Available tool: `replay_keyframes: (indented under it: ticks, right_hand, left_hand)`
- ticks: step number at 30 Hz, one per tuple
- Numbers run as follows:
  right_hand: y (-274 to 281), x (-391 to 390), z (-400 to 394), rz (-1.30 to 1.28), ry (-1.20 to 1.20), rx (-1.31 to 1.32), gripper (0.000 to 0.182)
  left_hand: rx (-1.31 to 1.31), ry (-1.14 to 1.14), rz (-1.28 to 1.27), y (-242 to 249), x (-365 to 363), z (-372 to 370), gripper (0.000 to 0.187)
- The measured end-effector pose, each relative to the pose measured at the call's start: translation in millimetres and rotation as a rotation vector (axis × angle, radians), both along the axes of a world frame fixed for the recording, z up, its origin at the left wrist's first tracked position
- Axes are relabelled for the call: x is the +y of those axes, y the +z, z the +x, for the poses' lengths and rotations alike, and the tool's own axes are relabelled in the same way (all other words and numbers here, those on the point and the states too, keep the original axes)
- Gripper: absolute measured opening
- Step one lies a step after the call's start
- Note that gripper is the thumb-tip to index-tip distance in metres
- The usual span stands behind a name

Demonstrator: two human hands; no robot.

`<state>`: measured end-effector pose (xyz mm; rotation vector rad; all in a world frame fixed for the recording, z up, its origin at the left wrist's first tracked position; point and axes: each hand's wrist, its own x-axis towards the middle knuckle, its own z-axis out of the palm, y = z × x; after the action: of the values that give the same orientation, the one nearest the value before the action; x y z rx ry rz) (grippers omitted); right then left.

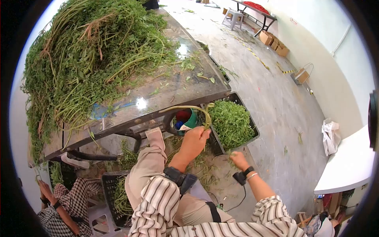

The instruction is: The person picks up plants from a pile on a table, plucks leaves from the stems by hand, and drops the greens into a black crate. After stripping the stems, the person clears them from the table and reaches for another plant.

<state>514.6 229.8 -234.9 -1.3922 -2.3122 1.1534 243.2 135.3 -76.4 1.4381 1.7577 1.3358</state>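
Observation:
My left hand (191, 145) is closed in a fist round a thick, curved green stem (207, 116), whose length bends back toward the table edge. Lower and to the right, my right hand (240, 161) has its fingers pinched on a small green sprig (231, 156), blurred and partly hidden. Just beyond both hands stands a black crate (256, 134) filled with picked leafy tips (232, 124). A big heap of long-stemmed leafy greens (94, 51) covers the left of the table (173, 89), with loose leaves scattered near its edge.
Under the table edge hangs a green container (192, 120). Another black crate (112, 193) with stems is by my legs. At the lower left, a person in checked clothes (75, 197) handles greens. A white table (347, 166) stands right; cardboard boxes (274, 43) line the wall.

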Motion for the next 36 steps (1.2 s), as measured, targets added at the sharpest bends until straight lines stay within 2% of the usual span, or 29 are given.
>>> replay_keyframes:
  ticks: [2,4,6,7,9,10,12,14,17,20,24,26,28,30,31,32,34,36]
  right_hand:
    - [12.8,31.2,0.8,0.048,-0.068,0.009,0.017]
    - [49.3,60.8,-8.6,0.126,-0.111,0.034,0.019]
    - [37.9,102.5,-7.2,0.292,-0.199,0.153,0.029]
    - [43.5,110.4,-8.0,0.292,-0.196,0.155,0.029]
    - [61.6,117.7,-14.2,0.727,-0.107,-0.058,0.043]
    - [69.8,115.2,-18.9,0.732,-0.097,-0.047,0.043]
    - [90.4,93.9,-32.1,-0.005,-0.007,0.147,0.049]
    - [108.2,54.1,-53.6,-0.352,-0.045,0.350,0.045]
    - [122.8,11.3,-77.5,-0.700,0.044,0.510,0.038]
    - [135.7,-15.8,-96.7,-0.771,0.101,0.635,0.035]
    - [131.5,-20.2,-104.0,-0.786,-0.009,0.746,0.028]
    - [133.7,-23.0,-106.9,-0.681,-0.018,0.689,0.025]
    - [135.0,-24.9,-107.5,-0.575,-0.017,0.627,0.022]
    - [133.4,-27.5,-101.8,-0.296,-0.013,0.435,0.019]
    - [120.3,-23.4,-92.6,-0.224,0.006,0.303,0.022]
    - [92.3,-19.6,-77.3,-0.216,0.028,0.295,0.022]
    - [43.8,-10.9,-53.8,0.074,0.196,0.054,0.025]
    - [65.7,-13.4,-57.0,0.059,0.176,-0.040,0.026]
  left_hand:
    - [-0.003,-0.057,-0.032,-0.5,0.8,6.0,0.029]
    - [0.125,-0.128,-0.129,-4.9,2.4,9.9,0.028]
    - [0.160,-0.134,-0.176,-5.9,2.2,11.6,0.027]
    - [0.174,-0.150,-0.220,-8.7,2.9,11.2,0.026]
    - [0.194,-0.155,-0.261,-12.2,3.8,9.0,0.026]
    - [0.200,-0.158,-0.255,-13.1,4.1,8.9,0.026]
    - [0.213,-0.131,-0.249,-14.8,3.0,8.4,0.026]
    - [0.224,-0.151,-0.206,-18.1,3.2,12.2,0.030]
    - [0.232,-0.221,-0.287,-26.1,1.2,19.5,0.029]
    - [0.252,-0.294,-0.347,-34.1,-0.5,23.5,0.028]
    - [0.239,-0.292,-0.341,-33.8,-1.6,22.7,0.028]
    - [0.216,-0.282,-0.311,-32.9,-2.3,21.8,0.028]
    - [0.311,-0.313,-0.387,-30.3,-2.7,20.2,0.026]
    - [0.309,-0.255,-0.334,-24.3,-4.8,15.7,0.025]
    - [0.314,-0.212,-0.288,-22.0,-5.6,12.6,0.024]
    - [0.306,-0.190,-0.280,-21.1,-4.8,9.1,0.024]
    - [0.268,-0.098,-0.178,-19.9,-2.0,2.8,0.023]
    - [0.222,-0.036,-0.126,-11.8,-2.6,-1.3,0.021]
